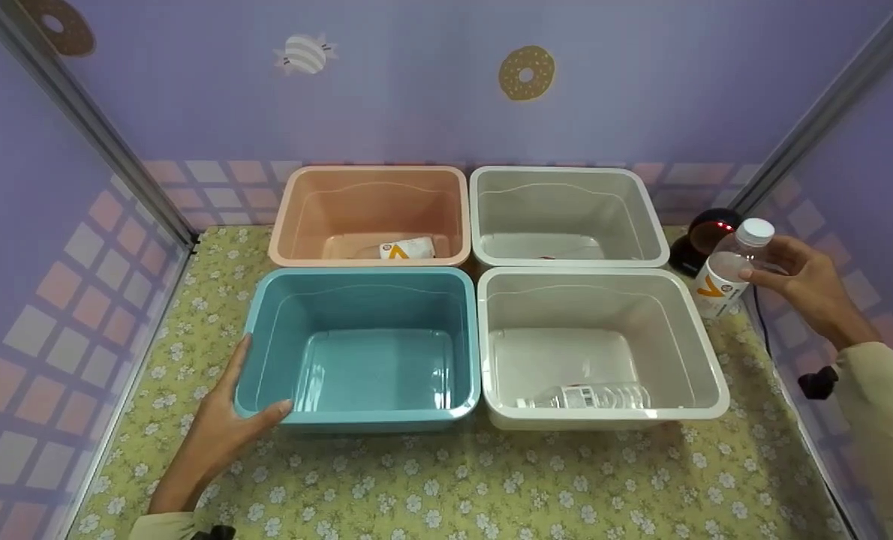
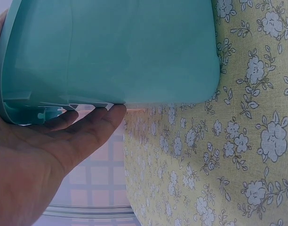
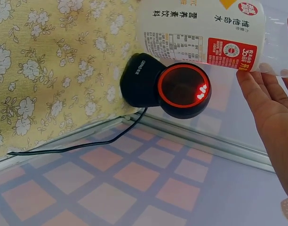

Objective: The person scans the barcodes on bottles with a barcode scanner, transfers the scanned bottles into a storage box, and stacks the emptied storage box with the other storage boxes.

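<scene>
My left hand [image 1: 217, 420] rests against the near left corner of the teal bin [image 1: 356, 421]. Its thumb lies over the front rim, and the fairly straight fingers [image 2: 94, 127] touch the outer side wall. At the right, my right hand [image 1: 810, 289] grips a clear plastic bottle [image 1: 720, 281] by its upper part, between thumb and fingers. The bottle has a white cap and a white label with an orange mark, and leans slightly. In the right wrist view its printed label [image 3: 200, 35] overlaps a black scanner [image 3: 184, 89] with glowing red lights.
A clear bottle [image 1: 604, 396] lies in the near white bin [image 1: 717, 375]. Behind stand a peach bin [image 1: 285, 225], with a white-labelled bottle [image 1: 409, 248] inside, and a grey-white bin [image 1: 653, 217]. A cable [image 3: 87, 147] trails from the scanner. Walls enclose the flowered tablecloth [image 1: 431, 487].
</scene>
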The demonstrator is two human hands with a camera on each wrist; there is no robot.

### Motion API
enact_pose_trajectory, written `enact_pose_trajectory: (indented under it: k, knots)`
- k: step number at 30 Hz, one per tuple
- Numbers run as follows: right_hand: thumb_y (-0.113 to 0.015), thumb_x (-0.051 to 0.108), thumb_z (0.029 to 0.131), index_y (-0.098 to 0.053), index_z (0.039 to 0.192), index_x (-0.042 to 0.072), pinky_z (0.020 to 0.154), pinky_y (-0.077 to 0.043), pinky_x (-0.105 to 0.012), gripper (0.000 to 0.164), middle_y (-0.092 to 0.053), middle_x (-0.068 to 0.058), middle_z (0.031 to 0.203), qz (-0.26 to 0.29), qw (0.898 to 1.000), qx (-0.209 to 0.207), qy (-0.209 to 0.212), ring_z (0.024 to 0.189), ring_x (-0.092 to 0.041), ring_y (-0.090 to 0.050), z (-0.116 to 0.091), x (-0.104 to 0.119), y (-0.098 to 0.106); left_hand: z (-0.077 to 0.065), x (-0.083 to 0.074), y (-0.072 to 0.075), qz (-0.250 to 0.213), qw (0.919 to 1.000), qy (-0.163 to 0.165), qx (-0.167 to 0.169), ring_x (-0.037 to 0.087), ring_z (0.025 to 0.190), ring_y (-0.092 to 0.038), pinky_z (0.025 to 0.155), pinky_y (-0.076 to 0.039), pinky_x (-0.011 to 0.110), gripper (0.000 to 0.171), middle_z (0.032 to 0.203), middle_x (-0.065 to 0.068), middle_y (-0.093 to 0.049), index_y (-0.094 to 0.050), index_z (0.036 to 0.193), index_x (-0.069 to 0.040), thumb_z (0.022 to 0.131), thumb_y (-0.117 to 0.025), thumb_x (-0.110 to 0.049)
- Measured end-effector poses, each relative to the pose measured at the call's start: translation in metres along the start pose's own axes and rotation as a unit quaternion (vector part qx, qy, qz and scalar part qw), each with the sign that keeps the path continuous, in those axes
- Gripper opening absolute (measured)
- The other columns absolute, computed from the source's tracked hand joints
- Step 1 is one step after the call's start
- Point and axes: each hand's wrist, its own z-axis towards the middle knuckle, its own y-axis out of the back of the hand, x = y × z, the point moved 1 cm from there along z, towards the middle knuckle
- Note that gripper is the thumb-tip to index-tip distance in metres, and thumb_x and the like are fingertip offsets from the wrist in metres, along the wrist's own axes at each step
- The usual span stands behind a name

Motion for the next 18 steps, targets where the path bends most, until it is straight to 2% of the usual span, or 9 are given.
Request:
enact_pose_trajectory:
  k: [6,14,18]
  knots:
    - [-0.080,0.014,0.104,-0.057,0.156,0.005,0.092,-0.051,-0.008,0.057,-0.067,0.025,0.127,0.011,1.000,-0.010,-0.006,0.118,0.004,-0.063,0.004,-0.002,-0.006,0.000,0.001,0.000,0.001,1.0000,-0.004,-0.005,0.067,0.160,-0.010,0.114,-0.018,0.094,0.117,0.183,0.022,0.001,0.007,0.175,-0.048,0.099,-0.082,-0.040]
    - [-0.080,0.012,0.104,-0.056,0.153,-0.001,0.093,-0.052,-0.007,0.056,-0.068,0.024,0.123,0.021,1.000,-0.014,-0.010,0.114,0.006,-0.063,0.012,-0.006,-0.011,0.000,0.001,-0.001,0.004,0.9999,-0.010,-0.006,0.068,0.159,-0.010,0.113,-0.018,0.095,0.116,0.183,0.022,0.000,0.006,0.176,-0.047,0.099,-0.081,-0.040]
    - [-0.080,0.012,0.103,-0.058,0.152,0.000,0.092,-0.052,-0.007,0.055,-0.069,0.025,0.122,0.020,1.000,-0.017,-0.003,0.113,0.006,-0.063,0.016,-0.007,-0.014,0.000,0.000,-0.001,0.003,0.9999,-0.011,-0.008,0.068,0.159,-0.010,0.113,-0.017,0.095,0.117,0.184,0.021,0.000,0.006,0.176,-0.046,0.098,-0.081,-0.040]
